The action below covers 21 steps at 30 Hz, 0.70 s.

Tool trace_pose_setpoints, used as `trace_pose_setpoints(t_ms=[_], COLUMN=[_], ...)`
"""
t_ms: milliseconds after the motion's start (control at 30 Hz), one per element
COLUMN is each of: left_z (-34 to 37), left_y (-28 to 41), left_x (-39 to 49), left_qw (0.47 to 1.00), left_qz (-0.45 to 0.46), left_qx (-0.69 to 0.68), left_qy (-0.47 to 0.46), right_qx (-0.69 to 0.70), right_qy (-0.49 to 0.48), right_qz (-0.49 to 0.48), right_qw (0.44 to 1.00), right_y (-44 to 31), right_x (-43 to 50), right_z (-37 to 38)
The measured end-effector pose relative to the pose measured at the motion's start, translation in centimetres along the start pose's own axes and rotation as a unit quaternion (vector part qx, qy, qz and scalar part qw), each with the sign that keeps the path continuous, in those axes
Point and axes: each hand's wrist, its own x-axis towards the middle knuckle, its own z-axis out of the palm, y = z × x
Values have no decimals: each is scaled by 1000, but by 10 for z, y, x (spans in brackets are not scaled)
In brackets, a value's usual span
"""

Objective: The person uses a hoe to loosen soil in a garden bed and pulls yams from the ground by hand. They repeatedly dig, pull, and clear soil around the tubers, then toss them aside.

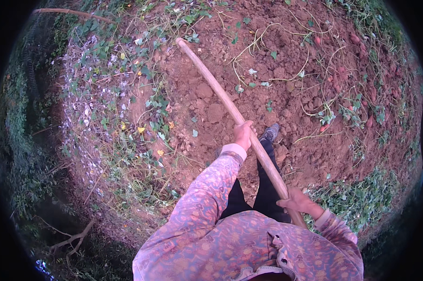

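Note:
A long wooden tool handle [216,87] runs slantwise across the ground before me, from the upper left down to my right side. My left hand [243,134] is closed around its middle. Closer to my body, my right hand [295,201] grips the lower part. The far end of the handle meets the soil beside some vines, and I cannot make out a tool head there. Beneath the handle lies loose, cloddy reddish-brown soil [215,112].
Reddish tubers, apparently sweet potatoes [335,83], lie among vines on the right. Cut leafy vines [359,198] are heaped at lower right. Leafy plants [158,105] line the left, with dark netting [30,70] beyond. A bare branch [76,237] lies lower left. My shoe [270,132] stands on the soil.

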Motion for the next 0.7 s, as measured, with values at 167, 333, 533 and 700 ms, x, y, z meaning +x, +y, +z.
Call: trace_pose_setpoints(t_ms=[167,333,533,700], left_z=[85,92,-6,-34], left_y=[122,163,80,-73], left_x=[-27,6,35,-49], left_qw=[983,971,996,988], left_qz=[53,2,24,-121], left_qx=[-120,-176,-41,-73], left_qy=[-131,-163,-78,-55], right_qx=[67,130,56,-257], right_qy=[-46,-18,19,239], right_qz=[-55,-50,-88,17], right_qw=[995,990,994,936], right_y=[-165,-196,-45,136], right_x=[-66,-78,-20,-90], right_z=[-99,-90,19,55])
